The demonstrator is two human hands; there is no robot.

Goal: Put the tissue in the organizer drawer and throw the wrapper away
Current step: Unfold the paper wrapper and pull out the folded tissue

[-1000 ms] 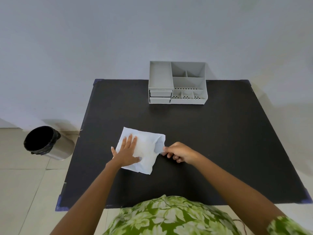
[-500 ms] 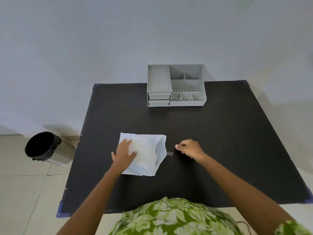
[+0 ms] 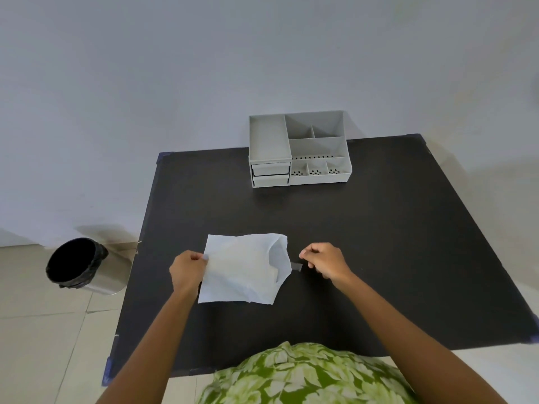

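A white wrapper (image 3: 242, 269) lies flat on the black table (image 3: 393, 243), its open mouth facing right, with the tissue showing faintly inside. My left hand (image 3: 186, 268) pinches the wrapper's left edge. My right hand (image 3: 325, 259) is just right of the mouth, fingers closed on a small translucent strip (image 3: 296, 266) that sticks out from the wrapper. The grey organizer (image 3: 300, 147) stands at the table's far edge, and its two small drawers (image 3: 270, 174) at the front left are shut.
A steel bin with a black liner (image 3: 73, 263) stands on the tiled floor left of the table, its mouth open towards me. A pale wall rises behind the organizer. My green patterned shirt (image 3: 306, 374) fills the bottom edge.
My left hand slid from lying flat on the wrapper to pinching its left edge. My right hand pulled away to the right from the wrapper's end, drawing the strip out.
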